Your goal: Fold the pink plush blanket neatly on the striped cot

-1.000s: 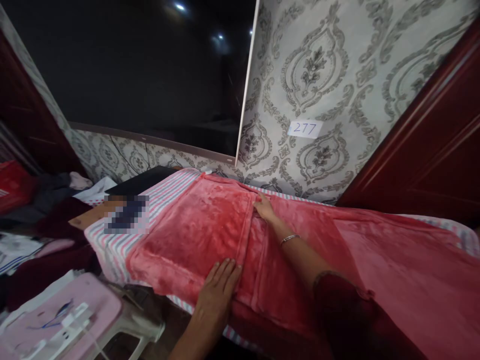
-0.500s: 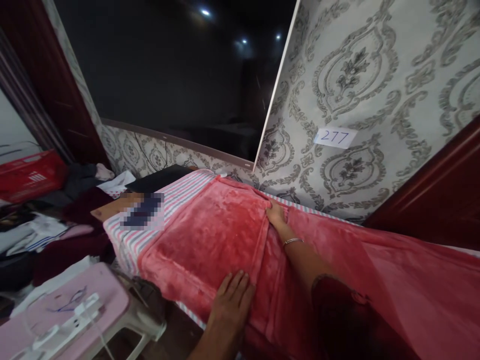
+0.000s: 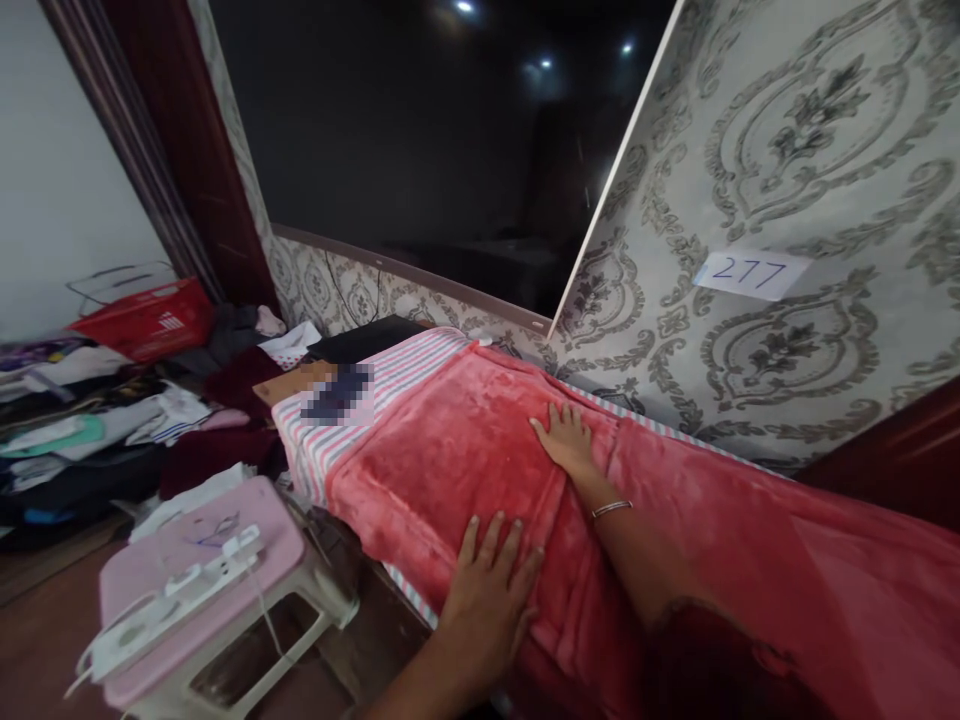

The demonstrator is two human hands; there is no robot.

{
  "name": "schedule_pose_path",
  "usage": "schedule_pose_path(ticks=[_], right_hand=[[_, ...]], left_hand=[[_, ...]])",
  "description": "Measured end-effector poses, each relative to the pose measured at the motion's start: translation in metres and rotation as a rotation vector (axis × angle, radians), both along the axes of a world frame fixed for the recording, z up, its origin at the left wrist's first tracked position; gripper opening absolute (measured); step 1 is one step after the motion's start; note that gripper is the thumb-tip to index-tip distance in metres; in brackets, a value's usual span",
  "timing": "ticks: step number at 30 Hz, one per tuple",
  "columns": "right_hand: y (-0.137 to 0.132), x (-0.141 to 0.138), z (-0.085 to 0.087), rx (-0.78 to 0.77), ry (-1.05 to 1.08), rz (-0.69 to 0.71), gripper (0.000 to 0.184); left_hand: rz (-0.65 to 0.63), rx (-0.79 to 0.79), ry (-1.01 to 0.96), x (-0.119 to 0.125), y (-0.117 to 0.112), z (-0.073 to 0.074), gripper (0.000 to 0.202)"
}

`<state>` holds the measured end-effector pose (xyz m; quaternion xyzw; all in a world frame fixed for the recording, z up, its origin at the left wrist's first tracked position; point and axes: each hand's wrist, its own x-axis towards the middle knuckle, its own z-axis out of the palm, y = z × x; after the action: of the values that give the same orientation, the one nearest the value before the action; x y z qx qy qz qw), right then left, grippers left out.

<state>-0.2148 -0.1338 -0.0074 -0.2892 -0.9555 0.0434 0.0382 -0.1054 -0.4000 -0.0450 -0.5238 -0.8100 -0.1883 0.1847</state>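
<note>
A red plush blanket (image 3: 450,450) lies spread over a striped pink, white and blue cloth (image 3: 405,365) on a long board by the wall. My left hand (image 3: 491,585) rests flat on the blanket's near edge, fingers spread. My right hand (image 3: 568,442), with a bracelet on its wrist, lies flat on the blanket near the far side, fingers stretched out beside a fold line. Neither hand holds anything.
A pink stool (image 3: 195,570) with a white power strip (image 3: 169,610) stands at the lower left. Piled clothes (image 3: 112,430) and a red basket (image 3: 150,315) fill the left side. A dark screen (image 3: 420,150) and patterned wallpaper with a "277" label (image 3: 750,272) are behind.
The view has swung to the left and down. My right hand has gone from gripping the fold to lying flat with fingers spread. My left hand stays flat at the near edge.
</note>
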Motion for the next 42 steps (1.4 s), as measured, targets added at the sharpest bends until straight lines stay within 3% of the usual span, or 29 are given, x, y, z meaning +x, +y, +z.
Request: schedule_pose_path(ticks=[3, 6, 9, 12, 15, 18, 21, 27, 32, 35, 38, 42], right_hand=[[0.004, 0.001, 0.001, -0.019, -0.025, -0.002, 0.073], [0.000, 0.000, 0.015, -0.032, -0.018, -0.015, 0.072], [-0.019, -0.006, 0.033, -0.003, 0.069, 0.065, 0.067], [-0.048, -0.015, 0.041, -0.002, 0.104, 0.226, 0.065], [-0.073, -0.021, 0.033, -0.033, 0.045, 0.310, 0.065], [-0.084, -0.020, 0.016, -0.055, -0.005, 0.317, 0.064], [-0.084, -0.018, 0.006, -0.051, 0.006, 0.316, 0.064], [-0.086, -0.019, 0.021, -0.128, -0.010, 0.317, 0.064], [-0.088, 0.004, 0.041, -0.225, 0.028, 0.290, 0.066], [-0.088, 0.032, 0.040, -0.209, 0.109, 0.241, 0.069], [-0.087, 0.055, 0.029, -0.191, 0.122, 0.179, 0.074], [-0.084, 0.065, 0.019, -0.252, 0.109, 0.157, 0.076]], left_hand=[[-0.046, 0.028, -0.069, -0.001, -0.005, 0.001, 0.057], [-0.029, 0.127, -0.107, -0.027, -0.025, 0.020, 0.040], [0.266, 0.161, -0.102, -0.080, -0.053, 0.052, 0.040], [0.642, 0.034, -0.186, -0.135, -0.075, 0.081, 0.043], [0.785, -0.172, -0.373, -0.164, -0.081, 0.091, 0.043], [0.783, -0.285, -0.475, -0.168, -0.077, 0.082, 0.035], [0.804, -0.297, -0.490, -0.164, -0.075, 0.070, 0.033], [0.773, -0.192, -0.546, -0.179, -0.086, 0.069, 0.036], [0.565, 0.139, -0.867, -0.190, -0.105, 0.071, 0.047], [0.498, 0.384, -1.107, -0.183, -0.111, 0.073, 0.054], [0.414, 0.657, -1.315, -0.169, -0.102, 0.081, 0.058], [0.248, 0.992, -1.415, -0.150, -0.076, 0.102, 0.054]])
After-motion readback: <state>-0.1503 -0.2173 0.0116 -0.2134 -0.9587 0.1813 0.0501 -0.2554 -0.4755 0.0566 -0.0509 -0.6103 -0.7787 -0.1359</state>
